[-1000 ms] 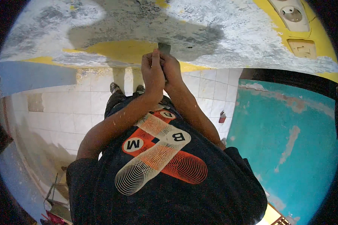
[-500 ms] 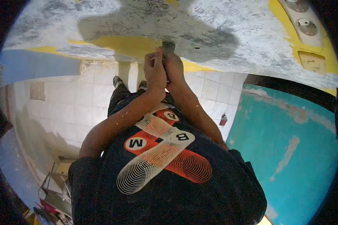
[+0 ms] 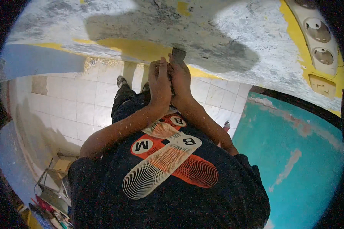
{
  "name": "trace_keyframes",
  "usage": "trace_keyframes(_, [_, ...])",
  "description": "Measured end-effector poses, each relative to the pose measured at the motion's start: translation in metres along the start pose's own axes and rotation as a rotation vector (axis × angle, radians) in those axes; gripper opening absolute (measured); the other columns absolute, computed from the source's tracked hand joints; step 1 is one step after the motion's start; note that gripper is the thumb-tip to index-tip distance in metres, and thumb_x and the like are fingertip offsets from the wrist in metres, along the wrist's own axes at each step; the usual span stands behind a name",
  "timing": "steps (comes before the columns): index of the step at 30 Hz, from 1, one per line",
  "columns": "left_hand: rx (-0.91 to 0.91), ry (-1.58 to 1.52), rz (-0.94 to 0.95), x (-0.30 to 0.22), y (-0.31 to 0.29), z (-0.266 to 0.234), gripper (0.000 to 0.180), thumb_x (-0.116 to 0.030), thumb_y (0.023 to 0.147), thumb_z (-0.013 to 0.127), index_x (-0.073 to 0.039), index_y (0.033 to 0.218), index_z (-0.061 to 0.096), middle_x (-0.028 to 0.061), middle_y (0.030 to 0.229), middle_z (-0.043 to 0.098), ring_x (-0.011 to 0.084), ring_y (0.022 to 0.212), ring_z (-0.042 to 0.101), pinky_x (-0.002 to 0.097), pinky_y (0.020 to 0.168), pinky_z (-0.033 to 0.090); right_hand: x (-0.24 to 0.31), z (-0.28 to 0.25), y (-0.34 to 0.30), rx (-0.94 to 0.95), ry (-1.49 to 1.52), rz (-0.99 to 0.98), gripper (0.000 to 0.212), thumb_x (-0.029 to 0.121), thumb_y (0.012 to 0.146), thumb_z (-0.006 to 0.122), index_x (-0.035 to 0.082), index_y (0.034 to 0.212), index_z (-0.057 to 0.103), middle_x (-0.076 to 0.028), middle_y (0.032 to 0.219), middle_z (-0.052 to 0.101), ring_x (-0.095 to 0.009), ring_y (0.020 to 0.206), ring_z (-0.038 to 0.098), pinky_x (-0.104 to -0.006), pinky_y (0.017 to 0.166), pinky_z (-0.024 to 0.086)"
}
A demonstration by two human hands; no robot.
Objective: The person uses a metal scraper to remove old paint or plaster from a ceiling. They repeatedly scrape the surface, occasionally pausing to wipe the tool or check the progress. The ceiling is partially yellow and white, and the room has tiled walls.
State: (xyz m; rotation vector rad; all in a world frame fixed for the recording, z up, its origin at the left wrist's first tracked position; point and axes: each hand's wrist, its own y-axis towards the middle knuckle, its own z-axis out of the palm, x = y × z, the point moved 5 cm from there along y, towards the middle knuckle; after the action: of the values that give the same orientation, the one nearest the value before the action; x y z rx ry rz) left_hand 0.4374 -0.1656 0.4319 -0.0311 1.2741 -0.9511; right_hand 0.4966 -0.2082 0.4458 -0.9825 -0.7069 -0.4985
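Find flat grey scraper (image 3: 179,55) at the top of the right hand (image 3: 182,78), at the right end of a long yellow paint patch (image 3: 139,49) on the mottled grey-white wall (image 3: 233,34). Cannot tell contact from a slight gap along the blade edge. Cannot see the handle, hidden within the hands.

Note further losses to view: a third socket cut off at the upper right, above two round sockets (image 3: 318,29) in full sight; one shoe (image 3: 121,81) clear, with its mate mostly covered by the left arm; a small red object (image 3: 226,126) on the tiled floor (image 3: 84,97), partly behind the right forearm, too small to identify. See metal-framed rack (image 3: 46,173) at lower left, partly covered by the dark T-shirt (image 3: 172,206), with blurred clutter below.

Record pose: both arms bent, converging in front of the body, with wrists close together and hands upright side by side. Read right fingers as pinching the scraper just below its exposed blade. Read left hand (image 3: 159,80) as bunched beside the right, with one digit pointing straight up toward the wall. Cannot tell whether left fingers also grip the handle; inner side out of view.
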Motion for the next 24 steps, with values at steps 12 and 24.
trace_keyframes(12, [0.026,0.099,0.065,-0.007,0.013,-0.006,0.04,-0.04,0.099,0.043,-0.002,0.106,0.051,0.0084,0.092,0.054,0.0156,0.086,0.052,0.0301,0.077,0.044,-0.023,-0.009,0.019,0.015,0.019,-0.067,0.022,0.027,0.096,0.05,0.007,0.105,0.048,-0.004,0.088,0.051,-0.015,0.08,0.053,-0.0314,0.068,0.046])
trace_keyframes(24, [0.01,-0.042,-0.015,-0.006,-0.006,-0.024,0.033,-0.038,0.097,0.045,-0.007,0.103,0.052,0.0057,0.094,0.056,0.0175,0.084,0.053,0.03,0.077,0.044,-0.018,0.011,-0.008,-0.005,0.02,-0.118,0.019,0.019,0.096,0.046,0.008,0.11,0.046,-0.006,0.09,0.053,-0.017,0.081,0.054,-0.0326,0.071,0.047])
